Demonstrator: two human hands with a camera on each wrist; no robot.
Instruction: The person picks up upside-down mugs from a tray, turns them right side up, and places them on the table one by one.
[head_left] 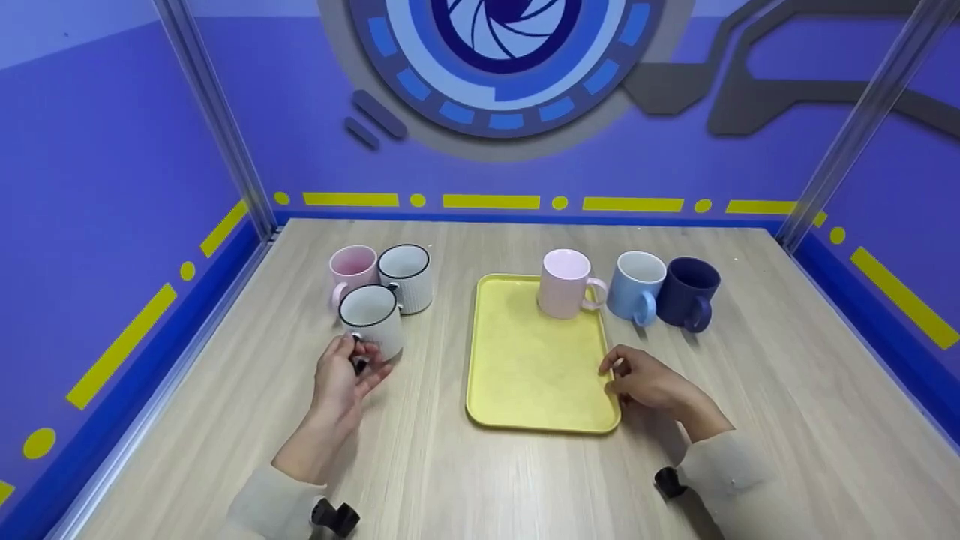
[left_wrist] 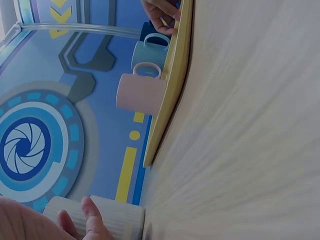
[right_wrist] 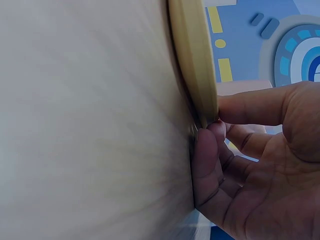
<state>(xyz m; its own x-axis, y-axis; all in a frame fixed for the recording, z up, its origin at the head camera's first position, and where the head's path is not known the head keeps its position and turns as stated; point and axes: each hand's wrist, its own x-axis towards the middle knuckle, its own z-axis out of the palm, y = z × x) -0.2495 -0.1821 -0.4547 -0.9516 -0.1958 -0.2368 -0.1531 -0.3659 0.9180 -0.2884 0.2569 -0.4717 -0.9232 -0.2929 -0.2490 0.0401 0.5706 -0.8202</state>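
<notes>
On the left, my left hand [head_left: 341, 382] grips the handle of a white ribbed mug with a dark rim [head_left: 379, 334], thumb and forefinger at the handle, other fingers extended beneath. Behind that mug stand a pink mug [head_left: 354, 262] and a second white dark-rimmed mug [head_left: 414, 289]. My right hand [head_left: 649, 379] pinches the right edge of a yellow tray [head_left: 536, 367]. In the right wrist view, the fingers [right_wrist: 250, 107] meet at the tray's rim [right_wrist: 197, 60]. A light pink mug [head_left: 562, 289] is upright at the tray's far right corner, its handle pointing right.
Right of the tray stand a light blue mug [head_left: 634, 289] and a dark navy mug [head_left: 684, 292], side by side. The wooden table [head_left: 480, 487] ends at blue-purple panels [head_left: 480, 176] on its back and sides, with metal posts [head_left: 855, 127] at the corners.
</notes>
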